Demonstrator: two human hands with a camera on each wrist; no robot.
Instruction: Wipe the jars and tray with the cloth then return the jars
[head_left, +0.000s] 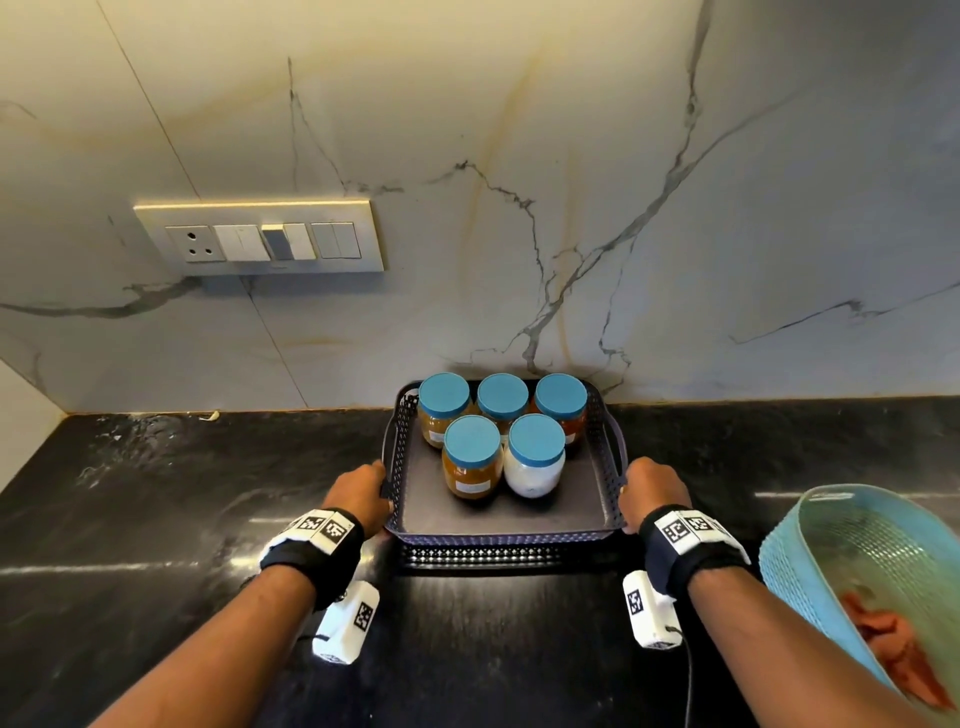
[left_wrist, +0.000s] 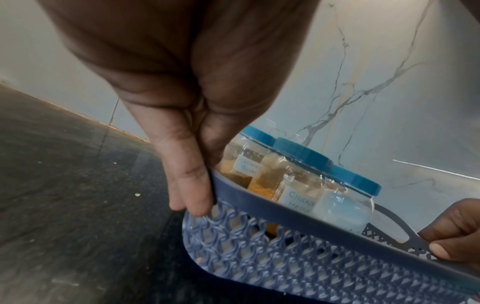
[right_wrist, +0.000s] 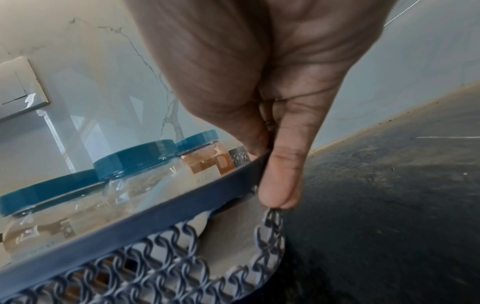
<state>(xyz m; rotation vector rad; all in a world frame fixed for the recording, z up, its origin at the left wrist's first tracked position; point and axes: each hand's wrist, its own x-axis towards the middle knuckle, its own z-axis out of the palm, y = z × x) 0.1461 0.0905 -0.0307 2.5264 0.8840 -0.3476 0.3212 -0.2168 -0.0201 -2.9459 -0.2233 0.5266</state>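
The person stands at the black counter (head_left: 156, 519) and grips the dark blue tray (head_left: 498, 527) with both hands. The left hand (head_left: 363, 493) is at about 9 o'clock of the tray, its fingers curled over the rim there; the right hand (head_left: 652, 491) is at 3 o'clock and pinches the opposite rim in the same way, thumb inside and fingers on the lattice wall. The tray sits on the counter close to the marble wall (head_left: 571, 156), its sides running roughly square to that wall. Five jars (head_left: 472, 457) with blue lids stand upright in the tray, three in the far row at 12 o'clock and two in front, so the near part of the tray floor is bare. The cloth (head_left: 893, 644), orange-red, lies in a light blue basket (head_left: 789, 561) at about 4 o'clock from the tray, clearly nearer to the right hand. I judge the wiping is not yet begun, and the right hand is the natural one to fetch the cloth, once it releases the rim.
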